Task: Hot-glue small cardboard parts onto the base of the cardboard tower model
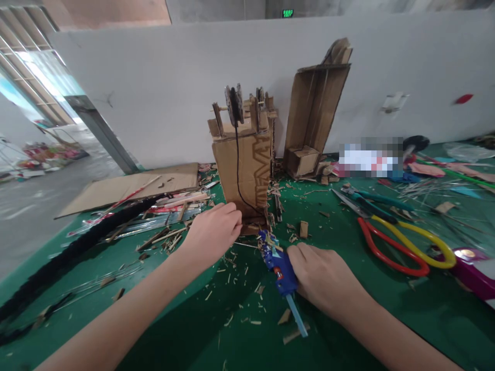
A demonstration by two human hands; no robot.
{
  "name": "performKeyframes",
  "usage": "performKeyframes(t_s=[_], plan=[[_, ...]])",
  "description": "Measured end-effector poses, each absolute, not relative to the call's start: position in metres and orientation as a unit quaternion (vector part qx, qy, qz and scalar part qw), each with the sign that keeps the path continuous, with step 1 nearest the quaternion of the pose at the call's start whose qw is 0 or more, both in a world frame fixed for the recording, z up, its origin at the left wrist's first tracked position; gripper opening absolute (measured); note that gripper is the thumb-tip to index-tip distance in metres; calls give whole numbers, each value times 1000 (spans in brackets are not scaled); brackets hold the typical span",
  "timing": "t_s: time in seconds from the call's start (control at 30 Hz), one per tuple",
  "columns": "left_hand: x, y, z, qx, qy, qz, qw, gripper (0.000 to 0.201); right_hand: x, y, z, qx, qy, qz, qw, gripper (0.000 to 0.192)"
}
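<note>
Fingers of right hand point(323, 275) grasp blue glue gun point(279, 265); left hand point(214, 232) steadies cardboard tower point(245, 165).

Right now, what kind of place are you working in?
Probably a craft workshop. The green table is littered with cardboard scraps, my right hand holds a blue glue gun beside a cardboard model, and scissors lie nearby.
</note>
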State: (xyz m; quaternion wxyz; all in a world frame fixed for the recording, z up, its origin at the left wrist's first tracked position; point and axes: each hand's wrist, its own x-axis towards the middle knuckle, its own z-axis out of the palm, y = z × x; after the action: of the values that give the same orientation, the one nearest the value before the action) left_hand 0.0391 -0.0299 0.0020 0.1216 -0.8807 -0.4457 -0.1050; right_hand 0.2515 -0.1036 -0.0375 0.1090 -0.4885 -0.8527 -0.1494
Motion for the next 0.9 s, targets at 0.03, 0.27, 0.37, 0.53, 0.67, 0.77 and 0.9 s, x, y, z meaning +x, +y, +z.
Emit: performKeyframes(t_s=[0.03,0.27,0.37,0.53,0.67,0.77,0.9], plan=[[39,-30,2,-881,-445,-105,121,17,251,-104,-38,-486,-853,-152,110,13],[40,-31,1,-884,-437,-106,129,18,247,-103,-38,-478,-856,-164,107,15],[40,-31,2,-884,-436,-102,131,18,246,-102,-38,-476,-857,-162,115,13],[40,-31,1,-883,-440,-105,123,18,247,-102,-40,-484,-853,-158,113,13],[39,-30,1,-881,-445,-109,121,18,250,-104,-38,-491,-849,-156,116,13],[39,-30,2,-880,-445,-109,124,18,252,-106,-36,-495,-847,-154,114,12],[39,-30,1,-880,-442,-110,130,18,253,-106,-37,-497,-845,-159,119,11]])
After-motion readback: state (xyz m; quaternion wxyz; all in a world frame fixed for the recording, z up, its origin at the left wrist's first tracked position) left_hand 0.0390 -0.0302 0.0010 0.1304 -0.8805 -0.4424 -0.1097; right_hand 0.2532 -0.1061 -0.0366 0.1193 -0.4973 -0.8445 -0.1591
